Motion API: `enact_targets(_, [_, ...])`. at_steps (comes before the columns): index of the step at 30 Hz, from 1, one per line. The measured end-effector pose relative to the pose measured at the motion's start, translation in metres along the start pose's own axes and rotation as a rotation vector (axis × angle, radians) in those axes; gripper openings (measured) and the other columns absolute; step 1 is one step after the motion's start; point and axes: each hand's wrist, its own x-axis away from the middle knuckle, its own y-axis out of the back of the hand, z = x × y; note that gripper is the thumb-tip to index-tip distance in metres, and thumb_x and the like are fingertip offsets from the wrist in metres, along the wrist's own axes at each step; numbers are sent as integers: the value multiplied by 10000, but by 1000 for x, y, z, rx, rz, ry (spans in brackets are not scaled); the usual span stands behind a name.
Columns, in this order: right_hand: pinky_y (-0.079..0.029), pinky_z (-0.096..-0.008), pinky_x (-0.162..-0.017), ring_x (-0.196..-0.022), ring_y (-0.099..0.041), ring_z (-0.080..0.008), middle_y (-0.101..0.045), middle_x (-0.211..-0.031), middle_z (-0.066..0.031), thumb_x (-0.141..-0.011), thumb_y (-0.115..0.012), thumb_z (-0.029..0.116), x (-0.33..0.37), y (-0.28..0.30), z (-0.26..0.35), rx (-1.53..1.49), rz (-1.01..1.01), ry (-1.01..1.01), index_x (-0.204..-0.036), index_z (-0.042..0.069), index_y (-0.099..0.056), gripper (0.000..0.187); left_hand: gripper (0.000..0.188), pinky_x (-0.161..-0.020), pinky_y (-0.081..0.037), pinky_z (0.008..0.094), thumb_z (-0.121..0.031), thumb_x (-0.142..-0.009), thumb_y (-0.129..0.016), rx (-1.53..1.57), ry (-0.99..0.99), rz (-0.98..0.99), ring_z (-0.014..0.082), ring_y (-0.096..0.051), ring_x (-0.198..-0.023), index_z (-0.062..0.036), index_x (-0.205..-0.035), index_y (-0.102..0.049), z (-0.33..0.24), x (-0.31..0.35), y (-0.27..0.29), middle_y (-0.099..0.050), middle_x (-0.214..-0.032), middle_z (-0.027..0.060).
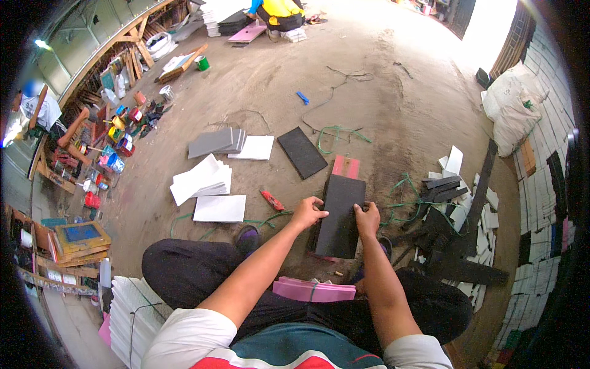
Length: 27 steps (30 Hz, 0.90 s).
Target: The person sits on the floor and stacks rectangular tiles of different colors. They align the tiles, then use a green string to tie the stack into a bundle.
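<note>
My fingers grip a black sheet [340, 216] from both sides: left hand [308, 213] curled onto its left edge, right hand [367, 218] clamped on its right edge. The sheet sits between my hands, long side running away from me, over a pink sheet [346, 166] on the dirt floor [381, 98]. A red-handled tool [271, 200] lies left of my left hand; a pink stack [313, 290] lies by my legs.

Black rectangular sheet [340, 215] — upright, floor-propped
</note>
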Motion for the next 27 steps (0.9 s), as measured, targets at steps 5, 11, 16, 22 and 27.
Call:
enact_targets(5, [-461,-475,-990,-1206,-547,-361,-568,-1284,-168,-844,-789,338,-20,0,21,122,-120,24,-1313,94,-605,561,450,-551,-515,294,-348,-892,-784,191,113,47,125,-627,-619,13,-1136,-668,5,-18,14,-687,-851,62])
enact_targets(11, [-469,-476,-965,-1140,-565,-371,-640,-1173,-149,-829,-783,318,-50,-21,79,257,-145,474,-1225,96,-656,471,337,-600,-499,277,-318,-933,-740,439,246,-134,114,-601,-677,-14,-1060,-670,21,-63,41,-655,-883,27])
enact_targets(16, [-480,-486,-980,-1194,-578,-386,-643,-1238,-183,-814,-765,379,-95,-69,116,517,144,610,-1240,85,-659,528,320,-586,-447,276,-343,-922,-741,467,331,-295,95,-572,-661,-32,-992,-706,51,-117,55,-635,-792,0])
enact_targets(22, [-465,-483,-1056,-1279,-561,-399,-605,-1342,-251,-818,-751,464,-159,-141,140,632,630,403,-1290,4,-629,671,392,-740,-479,408,-361,-890,-742,328,516,-346,227,-628,-815,21,-964,-698,80,-180,65,-684,-881,115])
enact_targets(27, [-469,-461,-1063,-1308,-551,-398,-575,-1379,-290,-799,-764,480,-213,-183,136,667,945,201,-1304,-53,-608,750,417,-891,-475,453,-344,-900,-727,305,602,-333,306,-644,-1029,52,-1018,-675,75,-212,61,-694,-1102,215])
